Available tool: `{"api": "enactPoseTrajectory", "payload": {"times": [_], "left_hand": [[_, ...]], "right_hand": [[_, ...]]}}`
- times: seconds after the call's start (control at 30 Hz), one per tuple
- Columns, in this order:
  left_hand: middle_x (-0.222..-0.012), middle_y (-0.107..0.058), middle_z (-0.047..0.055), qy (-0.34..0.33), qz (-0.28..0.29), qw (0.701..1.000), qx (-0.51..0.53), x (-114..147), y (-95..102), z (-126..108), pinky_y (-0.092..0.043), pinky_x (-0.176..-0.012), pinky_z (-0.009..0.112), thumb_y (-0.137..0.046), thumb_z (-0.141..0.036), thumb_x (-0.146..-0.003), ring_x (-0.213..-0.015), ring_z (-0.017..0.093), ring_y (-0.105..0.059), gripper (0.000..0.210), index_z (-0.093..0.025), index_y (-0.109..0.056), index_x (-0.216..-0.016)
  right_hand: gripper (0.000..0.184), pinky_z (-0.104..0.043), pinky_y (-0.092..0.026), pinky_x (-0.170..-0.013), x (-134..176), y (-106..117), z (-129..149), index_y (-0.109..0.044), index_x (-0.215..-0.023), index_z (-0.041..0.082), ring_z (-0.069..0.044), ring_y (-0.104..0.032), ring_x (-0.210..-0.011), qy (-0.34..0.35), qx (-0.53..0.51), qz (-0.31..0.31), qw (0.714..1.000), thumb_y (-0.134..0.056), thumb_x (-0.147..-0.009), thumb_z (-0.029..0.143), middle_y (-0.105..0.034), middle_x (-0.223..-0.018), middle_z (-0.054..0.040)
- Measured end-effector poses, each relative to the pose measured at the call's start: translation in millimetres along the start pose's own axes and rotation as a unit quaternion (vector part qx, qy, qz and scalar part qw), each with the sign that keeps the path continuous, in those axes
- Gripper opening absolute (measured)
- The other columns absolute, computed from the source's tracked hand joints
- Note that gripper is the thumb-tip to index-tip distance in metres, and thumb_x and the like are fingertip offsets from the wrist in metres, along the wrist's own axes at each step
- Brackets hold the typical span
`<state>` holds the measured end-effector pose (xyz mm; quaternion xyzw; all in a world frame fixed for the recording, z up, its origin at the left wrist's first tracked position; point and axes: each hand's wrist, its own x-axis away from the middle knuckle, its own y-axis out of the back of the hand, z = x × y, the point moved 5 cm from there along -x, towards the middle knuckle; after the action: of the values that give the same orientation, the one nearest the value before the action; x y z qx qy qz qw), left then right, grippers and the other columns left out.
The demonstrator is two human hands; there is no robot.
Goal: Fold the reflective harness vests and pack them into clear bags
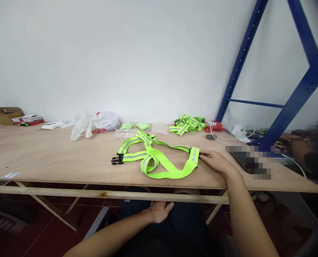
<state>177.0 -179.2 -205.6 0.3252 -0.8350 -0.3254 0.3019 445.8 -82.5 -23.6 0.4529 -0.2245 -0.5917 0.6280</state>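
Note:
A lime-yellow reflective strap vest [172,173] with silver stripes lies loosely looped on the wooden table in front of me. Its black side-release buckle [118,159] points left, prongs outward. At the vest's right end, the fingertips of my right hand [215,160] are closed on the strap edge by a small dark fitting; the exact grip is partly hidden. My left hand [160,211] rests on my lap below the table edge, thumb apart, other fingers partly covered, holding nothing visible.
Behind the vest lie folded reflective straps [126,126], a heap of similar vests [188,124], a white plastic bag [108,121] and a red bag [214,125]. A pixelated dark object [247,162], cables and a blue rack post [240,60] are right. Another person's arm [298,142] shows far right.

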Motion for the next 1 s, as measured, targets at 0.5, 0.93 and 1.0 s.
{"api": "enactPoseTrajectory", "payload": {"times": [0.5,0.93,1.0], "left_hand": [[-0.132,-0.066,0.006,-0.144,-0.150,0.974,0.093,136,209.4,-67,-0.044,-0.107,0.034,-0.034,-0.051,-0.100,-0.125,0.024,-0.058,0.050,-0.021,-0.063,-0.127],[-0.143,-0.054,0.016,0.046,-0.307,0.928,-0.204,130,239.1,38,-0.037,-0.111,0.046,-0.033,-0.047,-0.097,-0.132,0.032,-0.048,0.060,-0.014,-0.048,-0.145],[-0.135,-0.058,0.015,0.064,-0.310,0.923,-0.218,135,244.9,47,-0.038,-0.109,0.047,-0.031,-0.044,-0.098,-0.127,0.033,-0.051,0.057,-0.016,-0.053,-0.141]], "right_hand": [[0.041,-0.037,-0.048,-0.106,19,24,68,-0.070,-0.123,0.025,-0.028,-0.062,-0.121,0.018,-0.050,-0.030,0.998,-0.054,-0.088,0.039,-0.068,-0.131,-0.0044],[0.041,-0.041,-0.048,-0.103,4,3,13,-0.075,-0.117,0.020,-0.031,-0.066,-0.115,-0.052,0.033,0.012,0.998,-0.054,-0.087,0.040,-0.070,-0.126,-0.0103],[0.042,-0.042,-0.047,-0.105,3,3,5,-0.075,-0.117,0.020,-0.031,-0.065,-0.116,-0.058,0.051,0.004,0.997,-0.054,-0.087,0.041,-0.070,-0.126,-0.0099]]}}
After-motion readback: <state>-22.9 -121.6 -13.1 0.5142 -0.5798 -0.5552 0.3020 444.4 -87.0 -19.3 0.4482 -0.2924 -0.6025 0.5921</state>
